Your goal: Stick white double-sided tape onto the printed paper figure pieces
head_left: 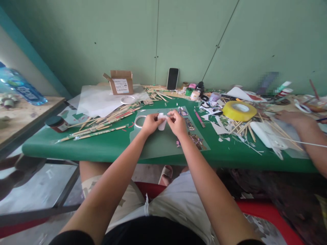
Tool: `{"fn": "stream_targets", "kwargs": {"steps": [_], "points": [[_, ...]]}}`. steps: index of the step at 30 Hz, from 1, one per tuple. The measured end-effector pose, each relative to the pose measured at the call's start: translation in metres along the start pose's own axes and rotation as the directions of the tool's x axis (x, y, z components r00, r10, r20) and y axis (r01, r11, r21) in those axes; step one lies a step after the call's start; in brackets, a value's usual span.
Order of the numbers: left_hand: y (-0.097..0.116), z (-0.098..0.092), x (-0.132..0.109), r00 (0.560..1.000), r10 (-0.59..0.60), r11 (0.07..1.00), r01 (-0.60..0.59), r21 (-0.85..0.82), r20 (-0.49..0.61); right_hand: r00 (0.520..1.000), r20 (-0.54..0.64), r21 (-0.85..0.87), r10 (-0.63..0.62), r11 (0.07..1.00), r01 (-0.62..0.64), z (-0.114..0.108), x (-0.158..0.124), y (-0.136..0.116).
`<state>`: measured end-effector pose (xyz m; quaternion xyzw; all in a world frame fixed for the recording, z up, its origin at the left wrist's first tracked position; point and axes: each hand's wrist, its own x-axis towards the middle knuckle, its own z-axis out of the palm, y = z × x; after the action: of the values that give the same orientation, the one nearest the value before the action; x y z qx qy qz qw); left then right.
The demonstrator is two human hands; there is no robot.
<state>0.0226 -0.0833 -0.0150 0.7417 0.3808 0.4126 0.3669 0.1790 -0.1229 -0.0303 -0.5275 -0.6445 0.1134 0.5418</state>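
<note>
Both my hands meet over a translucent sheet (pixel 153 149) on the green table. My left hand (pixel 150 124) is closed, pinching a small white piece (pixel 161 126) that looks like paper or thin plastic. Beside it, my right hand (pixel 177 122) has thumb and forefinger pressed together at the piece's upper right edge; whether it grips the same piece or something tiny, I cannot make out. A white ring (pixel 135 122) lies just left of my left hand. To the right of my right hand, shiny patterned cutouts (pixel 195 141) rest on the sheet, with a pink pen-like tool (pixel 199 119) farther right.
Bundles of wooden sticks (pixel 102 127) and a dark-lidded jar (pixel 56 124) lie left. A cardboard box (pixel 122 83) and a phone (pixel 173 79) stand at the back. Right are a yellow tape roll (pixel 226 110), paper scraps, a white glue gun-like object (pixel 265 136) and another person's arm (pixel 310 136).
</note>
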Motion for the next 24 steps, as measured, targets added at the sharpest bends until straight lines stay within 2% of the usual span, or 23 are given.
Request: {"fn": "stream_targets", "kwargs": {"steps": [3, 5, 15, 24], "points": [[0.0008, -0.0003, -0.0006, 1.0, -0.008, 0.999, 0.008, 0.045, 0.001, 0.992, -0.046, -0.068, -0.116, 0.991, 0.112, -0.0015, 0.0003, -0.0005], [0.0019, -0.0004, -0.0011, 1.0, -0.005, 0.998, 0.004, 0.064, 0.009, 0.985, -0.019, -0.108, -0.171, 0.98, 0.168, -0.0023, 0.0009, -0.0005], [0.0035, -0.0004, -0.002, 0.998, 0.04, 0.993, -0.046, 0.112, 0.054, 0.988, 0.079, -0.131, -0.131, 0.981, 0.14, -0.0034, 0.0019, 0.0031], [0.0058, -0.0004, -0.003, 0.997, 0.054, 0.982, -0.065, 0.176, 0.064, 0.979, 0.123, -0.154, -0.164, 0.971, 0.182, -0.0041, 0.0018, 0.0]]}}
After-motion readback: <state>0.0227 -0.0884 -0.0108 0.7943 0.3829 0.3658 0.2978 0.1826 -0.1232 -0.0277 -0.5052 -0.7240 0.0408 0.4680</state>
